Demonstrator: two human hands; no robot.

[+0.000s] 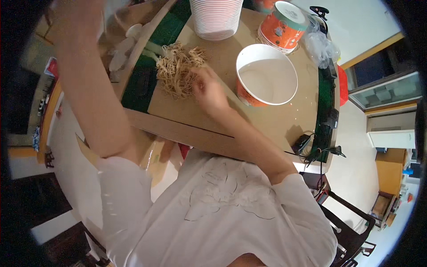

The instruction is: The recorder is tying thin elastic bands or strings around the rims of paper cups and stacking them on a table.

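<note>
Rubber bands [177,71] under curled right hand [208,91]

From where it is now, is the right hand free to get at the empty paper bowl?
Probably yes. The right hand rests at the rubber band pile, and the open paper bowl stands just beside it on the cardboard, with nothing between them.

A pile of rubber bands [178,69] is touched by the right hand [209,91] beside 1 open paper bowl [266,75].
</note>
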